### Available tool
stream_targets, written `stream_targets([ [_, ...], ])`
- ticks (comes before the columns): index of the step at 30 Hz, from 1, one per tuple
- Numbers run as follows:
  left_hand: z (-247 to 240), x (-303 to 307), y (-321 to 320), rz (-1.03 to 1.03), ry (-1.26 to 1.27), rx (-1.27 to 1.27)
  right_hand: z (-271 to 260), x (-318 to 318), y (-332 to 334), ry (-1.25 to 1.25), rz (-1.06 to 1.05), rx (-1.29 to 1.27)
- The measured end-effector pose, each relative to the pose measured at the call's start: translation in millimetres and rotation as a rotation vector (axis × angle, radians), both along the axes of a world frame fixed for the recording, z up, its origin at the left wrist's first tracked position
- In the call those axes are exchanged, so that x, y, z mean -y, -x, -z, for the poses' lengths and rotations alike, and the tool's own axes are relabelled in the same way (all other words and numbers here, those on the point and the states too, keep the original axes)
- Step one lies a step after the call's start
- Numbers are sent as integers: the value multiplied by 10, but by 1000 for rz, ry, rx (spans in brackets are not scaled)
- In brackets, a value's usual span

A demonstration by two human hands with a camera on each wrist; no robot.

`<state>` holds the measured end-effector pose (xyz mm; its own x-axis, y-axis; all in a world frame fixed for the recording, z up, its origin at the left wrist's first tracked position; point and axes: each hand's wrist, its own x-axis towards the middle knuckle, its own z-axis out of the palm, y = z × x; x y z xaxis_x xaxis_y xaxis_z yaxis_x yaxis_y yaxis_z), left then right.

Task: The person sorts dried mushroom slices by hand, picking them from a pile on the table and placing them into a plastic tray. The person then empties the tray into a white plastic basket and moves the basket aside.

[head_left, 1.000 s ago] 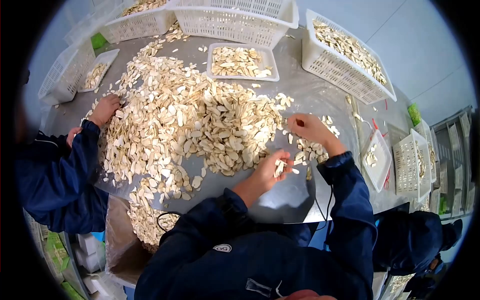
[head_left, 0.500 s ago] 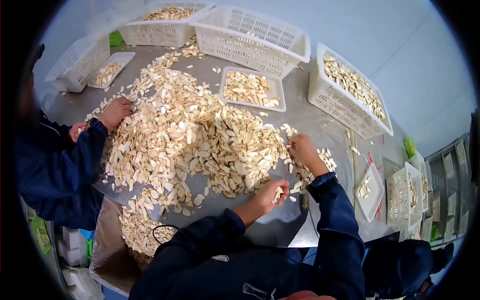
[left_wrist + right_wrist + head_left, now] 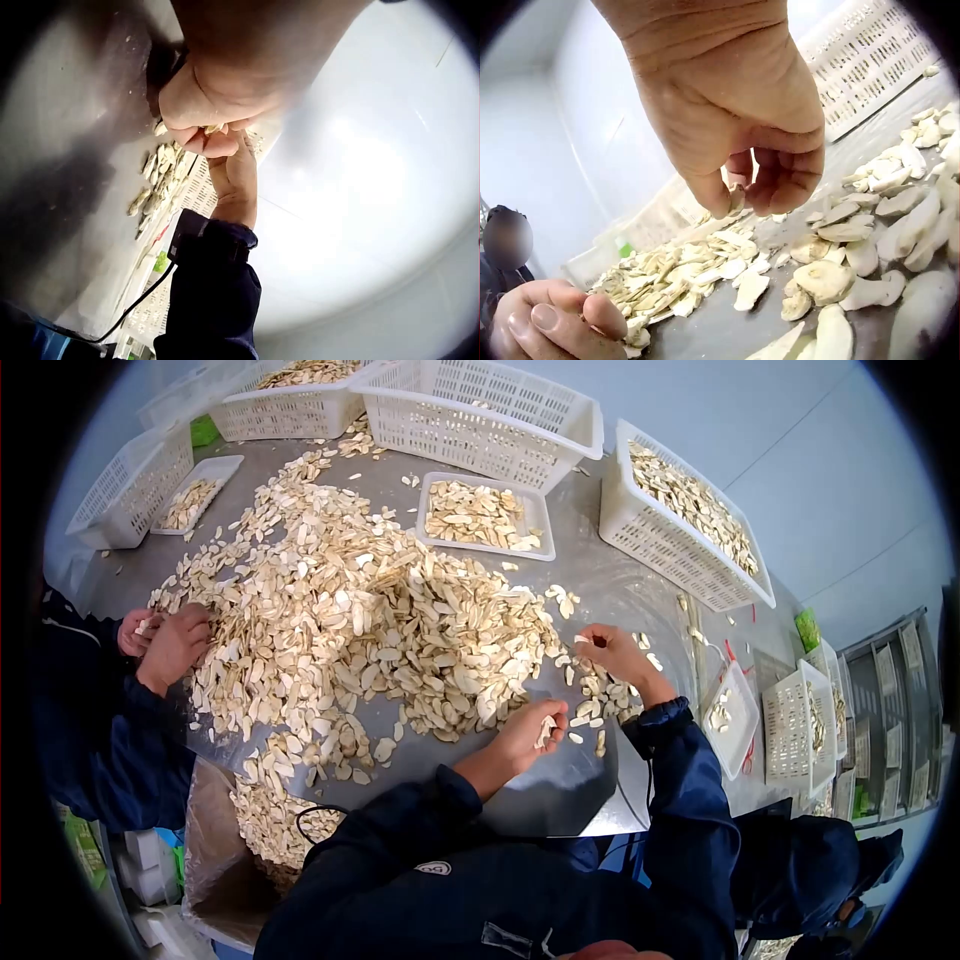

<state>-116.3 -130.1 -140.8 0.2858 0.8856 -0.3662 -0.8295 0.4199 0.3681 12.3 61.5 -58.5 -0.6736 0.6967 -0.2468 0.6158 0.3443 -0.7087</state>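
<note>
Two hands picking slices at the heap's edge.
Left hand (image 3: 528, 735) curls round a few pale oblong dried slices (image 3: 547, 732), long axes roughly 1 to 7 o'clock in the head view. Right hand (image 3: 610, 653), at its 2 o'clock, pinches one small pale slice (image 3: 736, 196), axis unclear. Loose slice heap (image 3: 350, 610) at 10 o'clock on the grey steel table (image 3: 560, 790).

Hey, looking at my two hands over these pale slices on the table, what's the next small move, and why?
Probably bring the right hand across and tuck its pinched slice into the left hand. That hand grips a handful of slices and sits close by, just across some loose slices on the metal table.
</note>
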Motion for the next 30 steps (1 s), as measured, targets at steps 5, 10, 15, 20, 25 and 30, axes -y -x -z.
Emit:
stream_targets([
  [5, -101, 24, 37, -56, 46, 84, -161, 51, 21, 341, -281, -12],
  [10, -110, 4, 36, -81, 64, 108, -57, -302, 233, 143, -150, -34],
  [15, -13, 11, -23, -14, 47, 17, 536, -822, 539, -727, 41, -7],
  [20, -15, -21, 18, -4, 19, 17, 662, -858, 707, -817, -8, 89],
  [25, -55, 24, 11, -22, 23, 11, 537, -676, 550, -577, -75, 140],
  [30, -55, 29, -17, 9, 19, 0, 442, -524, 87, -223, 93, -19],
])
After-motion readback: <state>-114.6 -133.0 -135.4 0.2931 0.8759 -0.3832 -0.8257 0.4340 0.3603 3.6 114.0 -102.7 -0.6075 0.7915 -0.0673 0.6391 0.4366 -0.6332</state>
